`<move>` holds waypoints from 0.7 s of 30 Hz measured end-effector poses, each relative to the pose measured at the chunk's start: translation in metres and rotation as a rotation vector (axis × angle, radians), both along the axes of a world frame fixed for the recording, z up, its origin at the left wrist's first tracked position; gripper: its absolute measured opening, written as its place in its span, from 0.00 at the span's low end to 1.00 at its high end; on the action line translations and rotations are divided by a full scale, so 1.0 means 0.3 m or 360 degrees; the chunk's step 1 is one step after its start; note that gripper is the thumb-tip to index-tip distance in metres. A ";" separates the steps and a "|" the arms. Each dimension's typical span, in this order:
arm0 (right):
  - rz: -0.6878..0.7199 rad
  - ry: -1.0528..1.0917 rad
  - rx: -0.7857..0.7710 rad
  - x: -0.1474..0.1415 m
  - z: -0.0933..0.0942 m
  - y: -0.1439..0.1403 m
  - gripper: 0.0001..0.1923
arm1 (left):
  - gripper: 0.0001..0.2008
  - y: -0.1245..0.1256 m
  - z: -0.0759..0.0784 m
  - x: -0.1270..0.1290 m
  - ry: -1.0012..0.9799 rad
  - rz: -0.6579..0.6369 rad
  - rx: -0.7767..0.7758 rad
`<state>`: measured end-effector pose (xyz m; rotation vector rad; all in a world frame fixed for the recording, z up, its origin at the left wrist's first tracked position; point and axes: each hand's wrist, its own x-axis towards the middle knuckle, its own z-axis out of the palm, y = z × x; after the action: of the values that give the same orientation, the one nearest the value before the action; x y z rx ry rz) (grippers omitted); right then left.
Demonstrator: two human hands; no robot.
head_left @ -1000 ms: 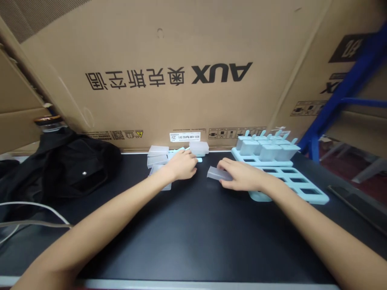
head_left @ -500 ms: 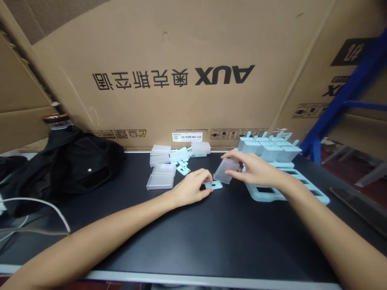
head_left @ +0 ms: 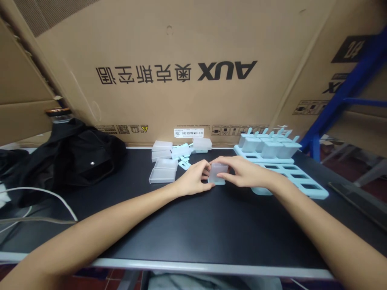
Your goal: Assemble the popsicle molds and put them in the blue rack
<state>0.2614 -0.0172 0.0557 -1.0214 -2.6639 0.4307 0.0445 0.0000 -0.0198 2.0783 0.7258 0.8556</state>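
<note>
A frosted plastic mould cup (head_left: 218,172) stands mouth-down on a pale blue lid piece (head_left: 216,181) on the black table (head_left: 193,225). My left hand (head_left: 193,179) grips the cup and lid from the left. My right hand (head_left: 243,173) holds the cup from the right. Both hands meet around it at the table's middle. Just right of my right hand lies a pale blue ice-pop tray (head_left: 290,177) with several filled cups with sticks (head_left: 269,145) at its far end.
A pile of loose frosted cups (head_left: 163,171) and blue lids (head_left: 183,155) lies back left of my hands. A black bag (head_left: 72,157) and white cables (head_left: 39,197) sit at the left. Large cardboard boxes (head_left: 181,72) wall the back; a blue rack post (head_left: 341,92) stands right.
My left hand pulled a blue lid from the pile to the table's middle. My right hand lifted the cup, turned it and set it down onto the lid, where both hands now hold it.
</note>
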 end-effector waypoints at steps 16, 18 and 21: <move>-0.0124 -0.0175 -0.0024 -0.005 0.024 -0.010 0.12 | 0.20 0.005 0.012 0.002 0.0032 -0.0030 -0.0058; -0.0120 -0.0187 0.0001 -0.008 0.019 -0.010 0.13 | 0.20 0.009 0.012 0.001 0.0040 -0.0033 -0.0039; -0.0147 -0.0277 0.0071 -0.015 0.006 -0.010 0.12 | 0.20 0.015 0.008 0.000 0.0040 -0.0030 -0.0032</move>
<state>0.2568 -0.0204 0.0576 -1.2139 -2.7482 0.2734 0.0446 0.0045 -0.0174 2.0783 0.7244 0.8098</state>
